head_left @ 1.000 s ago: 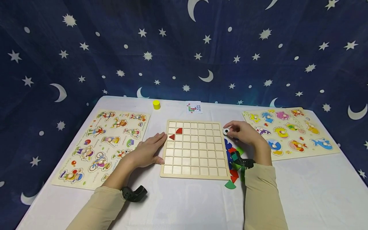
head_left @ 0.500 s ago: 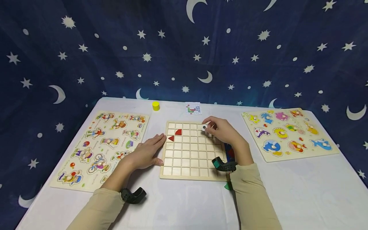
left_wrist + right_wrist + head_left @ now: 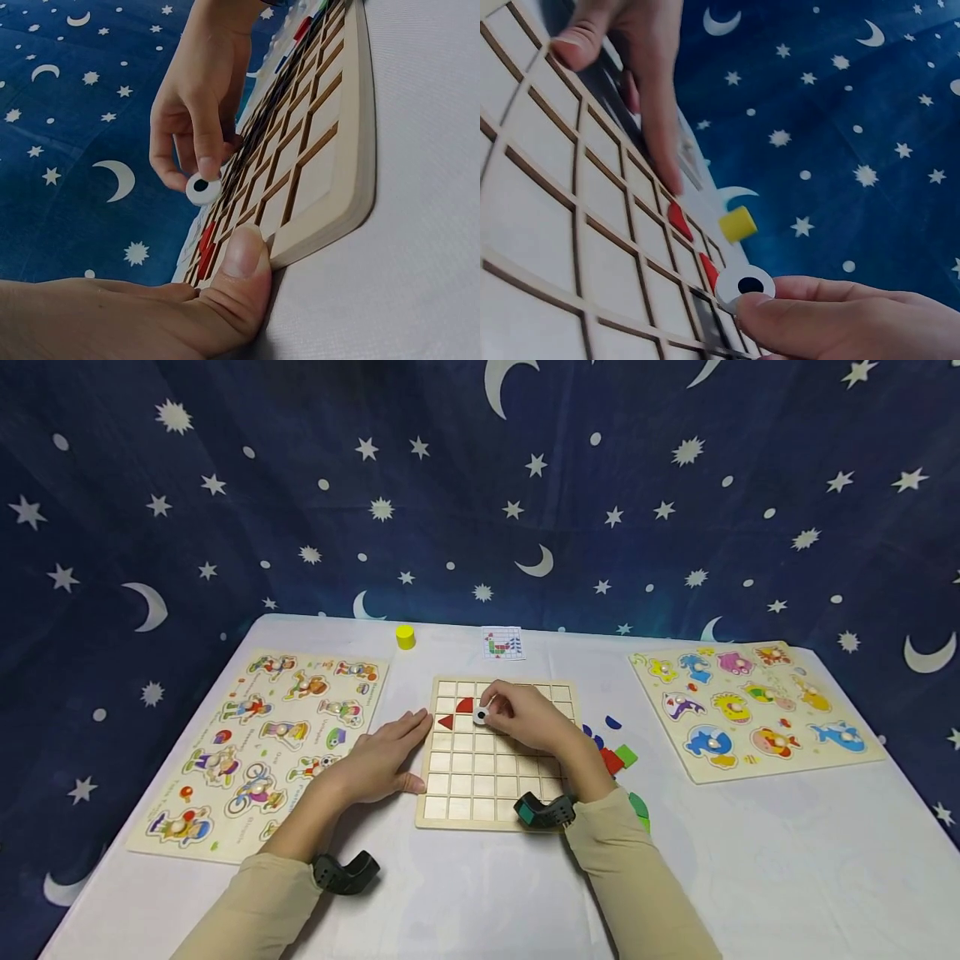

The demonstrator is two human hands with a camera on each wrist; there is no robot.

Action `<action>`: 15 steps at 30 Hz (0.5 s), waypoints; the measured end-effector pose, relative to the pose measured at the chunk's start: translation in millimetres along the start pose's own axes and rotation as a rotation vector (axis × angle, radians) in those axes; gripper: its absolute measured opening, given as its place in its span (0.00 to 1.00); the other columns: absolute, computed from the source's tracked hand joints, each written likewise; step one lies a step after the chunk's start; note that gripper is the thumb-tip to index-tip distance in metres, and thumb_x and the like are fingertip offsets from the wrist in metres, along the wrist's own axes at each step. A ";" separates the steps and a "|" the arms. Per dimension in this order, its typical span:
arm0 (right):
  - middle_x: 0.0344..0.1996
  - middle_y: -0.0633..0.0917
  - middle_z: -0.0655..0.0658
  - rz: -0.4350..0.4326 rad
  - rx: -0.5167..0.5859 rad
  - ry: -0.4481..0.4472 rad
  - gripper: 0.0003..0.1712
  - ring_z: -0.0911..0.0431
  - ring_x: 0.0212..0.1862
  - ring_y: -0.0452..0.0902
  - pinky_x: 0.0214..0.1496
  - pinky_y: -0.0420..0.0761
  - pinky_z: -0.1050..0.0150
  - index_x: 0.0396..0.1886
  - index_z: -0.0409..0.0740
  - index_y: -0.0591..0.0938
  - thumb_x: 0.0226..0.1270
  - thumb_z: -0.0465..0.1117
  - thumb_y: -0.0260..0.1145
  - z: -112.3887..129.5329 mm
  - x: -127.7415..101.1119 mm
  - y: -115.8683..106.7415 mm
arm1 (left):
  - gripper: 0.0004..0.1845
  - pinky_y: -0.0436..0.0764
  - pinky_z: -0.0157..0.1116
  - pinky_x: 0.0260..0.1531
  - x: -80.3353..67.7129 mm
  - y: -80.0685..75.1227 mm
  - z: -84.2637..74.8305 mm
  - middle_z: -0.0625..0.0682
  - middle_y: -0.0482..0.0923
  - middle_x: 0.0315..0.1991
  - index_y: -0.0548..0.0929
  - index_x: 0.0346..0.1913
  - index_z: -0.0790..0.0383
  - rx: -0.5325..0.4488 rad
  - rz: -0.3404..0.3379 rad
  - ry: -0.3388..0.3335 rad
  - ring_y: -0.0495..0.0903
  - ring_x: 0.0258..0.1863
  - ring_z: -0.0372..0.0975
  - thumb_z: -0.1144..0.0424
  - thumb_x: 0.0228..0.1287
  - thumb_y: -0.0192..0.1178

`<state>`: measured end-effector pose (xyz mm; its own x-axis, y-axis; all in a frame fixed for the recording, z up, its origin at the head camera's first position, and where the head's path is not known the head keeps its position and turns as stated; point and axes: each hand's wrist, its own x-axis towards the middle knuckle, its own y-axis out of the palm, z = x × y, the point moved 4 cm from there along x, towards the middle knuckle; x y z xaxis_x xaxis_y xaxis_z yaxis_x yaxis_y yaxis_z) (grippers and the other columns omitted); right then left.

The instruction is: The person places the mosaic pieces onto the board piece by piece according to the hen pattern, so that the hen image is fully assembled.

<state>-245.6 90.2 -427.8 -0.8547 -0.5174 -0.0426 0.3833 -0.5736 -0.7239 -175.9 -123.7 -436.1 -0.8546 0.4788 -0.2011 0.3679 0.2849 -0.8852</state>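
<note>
Right hand (image 3: 525, 720) pinching a white disc (image 3: 481, 716) by the fingertips, just over the grid board (image 3: 495, 793), directly right of the two red pieces (image 3: 456, 712). Left hand (image 3: 382, 756) flat and relaxed, pressing the board's left edge, thumb on the near corner. Disc nearer to the right hand; empty cell directly under the fingertips.

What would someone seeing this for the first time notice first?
The right hand pinches a white disc with a black centre over the wooden grid board, beside two red pieces in its top-left cells. The left hand rests against the board's left edge.
</note>
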 end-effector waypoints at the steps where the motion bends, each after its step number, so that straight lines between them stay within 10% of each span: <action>1: 0.30 0.80 0.50 -0.007 0.000 -0.008 0.08 0.60 0.30 0.71 0.37 0.73 0.66 0.44 0.46 0.78 0.66 0.37 0.62 1.2 0.5 1.7 | 0.52 0.58 0.66 0.62 0.0 -0.1 0.2 0.56 0.47 0.76 0.51 0.75 0.59 0.000 0.000 -0.001 0.49 0.75 0.53 0.43 0.51 0.64; 15: 0.42 0.86 0.48 -0.048 -0.095 -0.053 0.11 0.55 0.47 0.79 0.55 0.76 0.57 0.46 0.48 0.85 0.67 0.40 0.62 9.7 6.7 16.6 | 0.52 0.59 0.67 0.60 0.4 0.4 1.8 0.57 0.48 0.76 0.51 0.75 0.60 0.006 -0.011 0.023 0.50 0.74 0.54 0.42 0.52 0.63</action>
<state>-241.6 71.0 -433.4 -0.8503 -0.5255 0.0285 0.3056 -0.5370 -0.7863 -176.8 -124.9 -437.3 -0.8500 0.4946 -0.1815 0.3559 0.2851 -0.8900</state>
